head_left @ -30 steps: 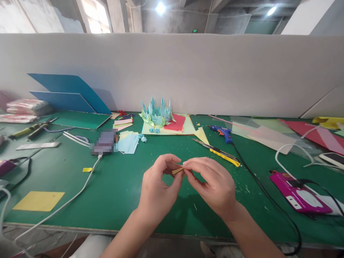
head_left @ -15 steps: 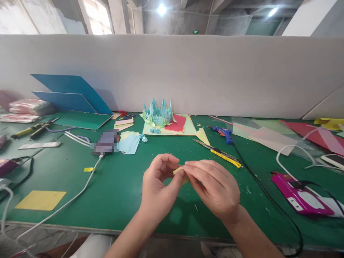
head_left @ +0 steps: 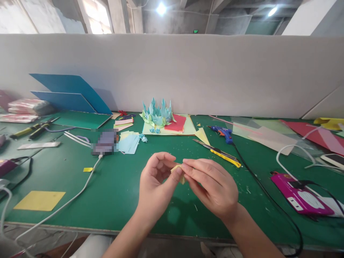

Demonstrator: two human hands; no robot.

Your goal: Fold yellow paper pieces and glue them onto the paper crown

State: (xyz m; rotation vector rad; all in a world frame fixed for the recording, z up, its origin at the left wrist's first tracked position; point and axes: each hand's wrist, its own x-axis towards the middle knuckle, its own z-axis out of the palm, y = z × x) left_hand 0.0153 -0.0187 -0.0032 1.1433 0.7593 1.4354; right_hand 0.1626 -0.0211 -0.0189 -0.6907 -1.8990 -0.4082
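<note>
Two grips meet at mid-bench: the left grip (head_left: 157,181) and the right grip (head_left: 213,186) each pinch the small folded yellow paper (head_left: 177,169) just above the green bench (head_left: 118,186), with a knife (head_left: 224,154) and glue gun (head_left: 224,132) lying beyond.

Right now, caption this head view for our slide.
Left hand and right hand pinch a yellow paper over the green table.

Small pale-yellow folded paper piece (head_left: 178,171), creased and crumpled, held up off the green desk (head_left: 115,186), near centre.
</note>
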